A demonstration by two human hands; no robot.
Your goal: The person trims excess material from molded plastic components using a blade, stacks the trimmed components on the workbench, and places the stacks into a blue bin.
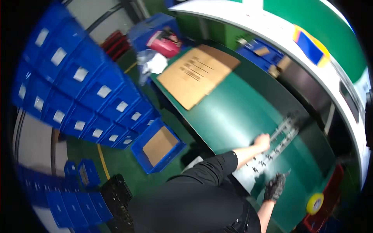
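My bare left hand is closed at the near end of a slim metal rail above the green worktop. Beside that rail lies a paler strip with a row of small dark parts along it; their kind is too blurred to tell. My right hand, in a dark patterned glove, is closed just to the near right of the strip, apart from it. A thin, pointed thing sticks out past its fingers, too small to name.
On the green table, a flat cardboard sheet covers the far left. A yellow tape roll sits at the near right. A blue bin with cardboard inside stands left, beside stacked blue bins. A white-edged shelf curves overhead.
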